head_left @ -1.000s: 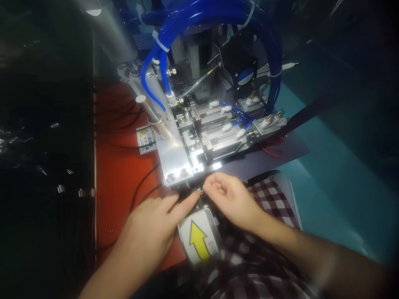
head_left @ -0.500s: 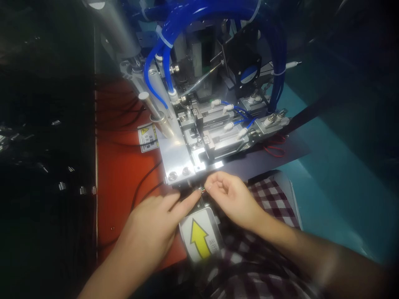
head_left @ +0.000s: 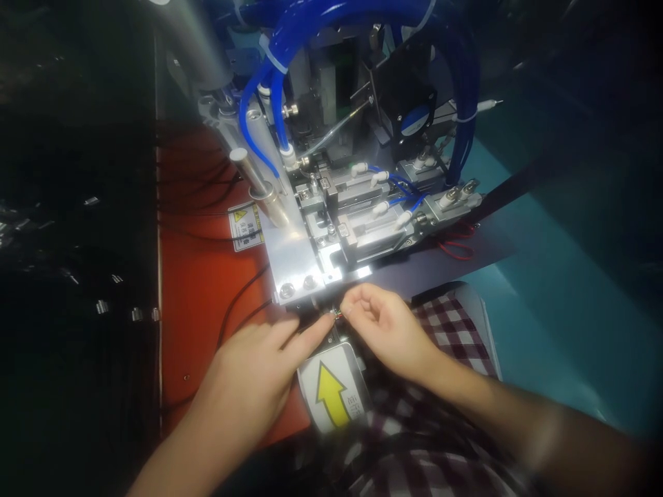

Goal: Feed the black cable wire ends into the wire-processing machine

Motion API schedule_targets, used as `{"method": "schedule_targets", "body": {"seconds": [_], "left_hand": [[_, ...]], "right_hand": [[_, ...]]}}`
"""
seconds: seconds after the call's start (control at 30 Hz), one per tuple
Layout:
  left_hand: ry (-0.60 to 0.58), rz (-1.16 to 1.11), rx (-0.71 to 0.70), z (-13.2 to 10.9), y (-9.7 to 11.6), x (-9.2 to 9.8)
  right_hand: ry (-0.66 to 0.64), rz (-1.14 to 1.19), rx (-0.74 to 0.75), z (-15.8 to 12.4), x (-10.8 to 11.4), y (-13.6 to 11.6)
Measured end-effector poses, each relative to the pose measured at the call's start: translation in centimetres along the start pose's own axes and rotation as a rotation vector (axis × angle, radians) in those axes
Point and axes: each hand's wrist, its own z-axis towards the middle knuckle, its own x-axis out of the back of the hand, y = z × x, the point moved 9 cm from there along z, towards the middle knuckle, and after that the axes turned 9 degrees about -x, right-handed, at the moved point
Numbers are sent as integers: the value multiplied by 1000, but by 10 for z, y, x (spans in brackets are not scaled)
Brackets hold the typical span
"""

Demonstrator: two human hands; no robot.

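Observation:
Small coloured wires (head_left: 338,315) show between my two hands, just below the front edge of a metal plate (head_left: 295,259) on a machine. My right hand (head_left: 383,324) is closed, thumb and index finger pinching the wires' right end. My left hand (head_left: 264,366) comes in from the lower left with its index finger stretched to the wires' left end; its other fingers reach under the plate edge and are partly hidden. A white label with a yellow arrow (head_left: 332,393) lies just below the fingertips.
Blue air hoses (head_left: 311,27) arch over the machine, with metal cylinders (head_left: 373,228) to the right of the plate. Black cables cross the orange surface (head_left: 207,290) at left, beside a warning label (head_left: 246,226). Small metal parts (head_left: 102,306) lie in the dark area further left.

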Motion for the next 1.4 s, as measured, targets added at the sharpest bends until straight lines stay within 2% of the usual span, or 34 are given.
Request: {"method": "schedule_targets", "body": {"seconds": [0.27, 0.47, 0.67, 0.93, 1.2, 1.4], "left_hand": [[-25, 56, -9, 1, 2, -1], [9, -4, -4, 0, -1, 0], [50, -59, 6, -3, -4, 0], [36, -51, 2, -5, -5, -1], [-23, -63, 55, -4, -5, -1], [52, -53, 3, -6, -6, -2]], "right_hand": [[45, -31, -30, 2, 1, 7], [-17, 88, -204, 4, -3, 11], [-66, 229, -262, 3, -5, 9], [-101, 354, -254, 5, -5, 15], [-163, 347, -239, 7, -11, 13], [-25, 165, 33, 2, -2, 2]]}}
